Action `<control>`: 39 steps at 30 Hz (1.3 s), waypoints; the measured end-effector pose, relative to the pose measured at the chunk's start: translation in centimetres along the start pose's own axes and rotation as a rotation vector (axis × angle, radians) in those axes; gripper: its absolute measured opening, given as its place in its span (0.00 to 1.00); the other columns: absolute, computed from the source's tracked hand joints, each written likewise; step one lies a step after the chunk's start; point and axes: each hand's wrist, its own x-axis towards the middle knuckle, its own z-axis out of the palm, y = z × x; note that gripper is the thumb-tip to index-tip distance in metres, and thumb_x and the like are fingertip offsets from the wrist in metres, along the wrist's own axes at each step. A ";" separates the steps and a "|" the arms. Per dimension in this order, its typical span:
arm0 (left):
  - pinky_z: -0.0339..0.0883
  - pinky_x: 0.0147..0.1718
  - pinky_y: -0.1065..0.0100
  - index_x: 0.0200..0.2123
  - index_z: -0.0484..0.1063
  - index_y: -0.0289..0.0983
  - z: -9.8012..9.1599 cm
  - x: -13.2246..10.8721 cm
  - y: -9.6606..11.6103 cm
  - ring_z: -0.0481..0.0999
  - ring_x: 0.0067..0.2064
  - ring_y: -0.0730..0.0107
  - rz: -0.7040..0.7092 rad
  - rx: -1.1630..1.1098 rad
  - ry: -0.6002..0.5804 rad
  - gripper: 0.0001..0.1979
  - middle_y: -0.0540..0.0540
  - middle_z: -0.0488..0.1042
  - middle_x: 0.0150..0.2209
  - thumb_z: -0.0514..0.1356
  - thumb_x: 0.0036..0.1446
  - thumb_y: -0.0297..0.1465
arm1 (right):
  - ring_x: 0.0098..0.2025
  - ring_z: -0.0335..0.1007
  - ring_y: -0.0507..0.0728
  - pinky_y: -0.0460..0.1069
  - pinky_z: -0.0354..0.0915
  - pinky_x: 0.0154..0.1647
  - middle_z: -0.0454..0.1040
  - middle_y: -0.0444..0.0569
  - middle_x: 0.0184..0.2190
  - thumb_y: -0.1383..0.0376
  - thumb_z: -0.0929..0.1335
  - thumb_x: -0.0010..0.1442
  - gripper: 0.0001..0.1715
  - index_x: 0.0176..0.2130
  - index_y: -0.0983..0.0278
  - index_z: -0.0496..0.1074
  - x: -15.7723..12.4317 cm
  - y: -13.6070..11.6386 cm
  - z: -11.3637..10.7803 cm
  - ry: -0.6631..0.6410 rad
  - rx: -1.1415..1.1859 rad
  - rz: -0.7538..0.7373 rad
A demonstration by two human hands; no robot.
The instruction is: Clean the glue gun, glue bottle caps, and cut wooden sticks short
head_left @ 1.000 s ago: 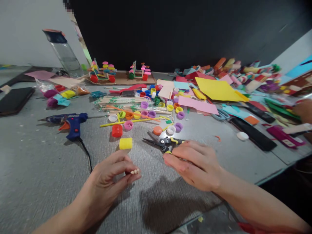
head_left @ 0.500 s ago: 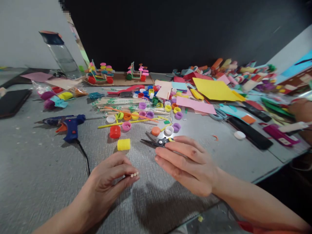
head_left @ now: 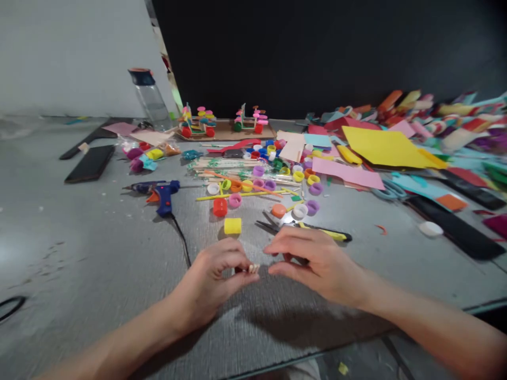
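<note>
My left hand [head_left: 214,277] pinches a small bundle of short pale wooden sticks [head_left: 252,268], their cut ends pointing right. My right hand [head_left: 312,264] hovers just to the right of the stick ends, fingers apart and curled toward them, holding nothing. Black cutting pliers with yellow-trimmed handles [head_left: 312,228] lie on the grey table right behind my right hand. A yellow cylinder cap [head_left: 232,226] stands just beyond my left hand.
A blue glue gun [head_left: 160,191] with its black cord lies at the left. Several coloured bottle caps and sticks [head_left: 257,182] spread behind. Coloured paper sheets [head_left: 380,148] pile at the right. A clear bottle [head_left: 152,103] and dark phone [head_left: 90,163] sit far left.
My right hand has left the pliers on the table and moved left toward the sticks in my left hand. The view has swung left.
</note>
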 end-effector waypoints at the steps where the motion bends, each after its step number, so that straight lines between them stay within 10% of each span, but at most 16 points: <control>1: 0.64 0.33 0.74 0.28 0.77 0.37 0.0 0.0 0.2 0.73 0.33 0.75 -0.017 -0.005 -0.007 0.07 0.53 0.73 0.28 0.68 0.58 0.23 | 0.31 0.70 0.50 0.46 0.68 0.33 0.75 0.47 0.35 0.63 0.72 0.64 0.11 0.45 0.67 0.76 0.4 -0.4 0.2 -0.028 0.062 0.054; 9: 0.58 0.30 0.73 0.21 0.70 0.34 -0.2 0.1 0.9 0.68 0.29 0.77 -0.103 0.000 -0.064 0.15 0.55 0.66 0.24 0.67 0.57 0.21 | 0.28 0.67 0.47 0.43 0.62 0.30 0.73 0.40 0.26 0.73 0.72 0.62 0.07 0.31 0.65 0.74 2.6 -2.1 2.0 -0.040 0.182 0.101; 18: 0.62 0.36 0.67 0.27 0.73 0.34 0.0 -0.1 -1.0 0.72 0.36 0.67 -0.019 0.185 -0.065 0.10 0.49 0.71 0.31 0.62 0.59 0.18 | 0.31 0.71 0.53 0.48 0.65 0.32 0.77 0.48 0.31 0.66 0.65 0.70 0.12 0.35 0.67 0.74 1.3 0.0 3.4 -0.052 -0.175 -0.174; 39: 0.64 0.35 0.67 0.27 0.75 0.35 0.5 -0.1 -1.7 0.72 0.35 0.68 0.008 0.190 -0.057 0.10 0.50 0.71 0.29 0.63 0.63 0.24 | 0.28 0.64 0.50 0.45 0.59 0.31 0.71 0.41 0.27 0.72 0.68 0.64 0.08 0.32 0.63 0.72 1.7 -0.3 3.5 -0.083 0.051 0.119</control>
